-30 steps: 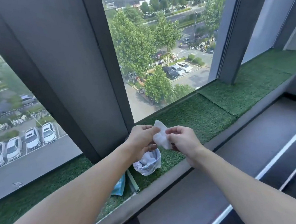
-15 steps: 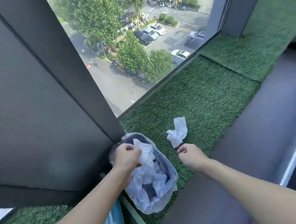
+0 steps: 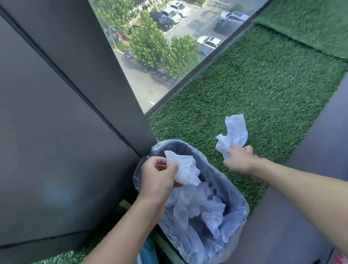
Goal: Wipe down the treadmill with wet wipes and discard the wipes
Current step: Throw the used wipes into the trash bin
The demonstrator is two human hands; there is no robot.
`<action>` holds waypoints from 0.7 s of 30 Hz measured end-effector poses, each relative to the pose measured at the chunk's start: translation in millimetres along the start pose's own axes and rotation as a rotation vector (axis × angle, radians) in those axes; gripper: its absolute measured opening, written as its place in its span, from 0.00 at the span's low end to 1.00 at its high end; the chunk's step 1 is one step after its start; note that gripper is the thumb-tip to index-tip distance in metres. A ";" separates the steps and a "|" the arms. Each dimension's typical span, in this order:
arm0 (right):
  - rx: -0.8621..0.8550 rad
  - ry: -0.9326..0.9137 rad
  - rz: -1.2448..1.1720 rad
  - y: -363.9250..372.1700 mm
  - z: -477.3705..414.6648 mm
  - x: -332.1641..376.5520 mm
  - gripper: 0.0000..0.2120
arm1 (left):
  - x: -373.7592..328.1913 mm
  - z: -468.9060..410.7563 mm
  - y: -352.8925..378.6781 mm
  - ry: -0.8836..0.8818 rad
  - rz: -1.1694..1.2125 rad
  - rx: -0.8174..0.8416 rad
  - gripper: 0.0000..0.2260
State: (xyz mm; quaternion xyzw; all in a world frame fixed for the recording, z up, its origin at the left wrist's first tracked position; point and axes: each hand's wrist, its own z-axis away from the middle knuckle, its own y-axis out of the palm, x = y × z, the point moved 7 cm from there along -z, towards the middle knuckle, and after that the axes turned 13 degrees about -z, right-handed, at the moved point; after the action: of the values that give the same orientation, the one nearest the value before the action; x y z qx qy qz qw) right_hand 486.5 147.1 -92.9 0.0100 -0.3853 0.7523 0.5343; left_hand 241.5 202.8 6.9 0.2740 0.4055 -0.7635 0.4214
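Two wipes held, one per hand. Your left hand [image 3: 158, 180] pinches first wipe [image 3: 185, 170] over bin [image 3: 237, 198] mouth. Your right hand [image 3: 238, 160] grips second wipe [image 3: 234, 135] just right of bin. One bin; crumpled wipes [image 3: 199, 206] inside, count unclear.

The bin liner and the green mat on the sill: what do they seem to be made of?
The bin liner looks like thin translucent plastic film: crinkled, faintly glossy. The green mat looks like artificial turf, probably plastic: dense uniform blades, laid in panels with seams.
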 end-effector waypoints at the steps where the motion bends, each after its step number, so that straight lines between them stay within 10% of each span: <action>1: 0.003 -0.013 -0.056 -2.4 4.4 3.8 0.09 | -1.0 0.3 -1.7 0.010 -0.002 0.000 0.03; 12: 0.002 -0.596 -0.532 -37.0 181.9 55.3 0.17 | -2.4 13.8 -19.5 0.140 -0.388 -0.097 0.08; 17: 0.156 -0.574 -0.472 -8.1 184.4 46.7 0.13 | -2.2 26.4 -23.7 0.321 -0.634 -0.093 0.12; 21: -0.100 -0.447 -0.498 -27.6 136.2 34.3 0.14 | 6.4 30.3 -29.6 0.322 -0.914 -0.259 0.13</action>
State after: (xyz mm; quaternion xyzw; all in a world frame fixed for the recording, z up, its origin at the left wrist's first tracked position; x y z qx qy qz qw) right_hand 440.2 97.6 33.2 0.2422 -0.5150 0.5581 0.6038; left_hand 210.4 183.7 29.4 0.1282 0.6354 -0.7614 0.0061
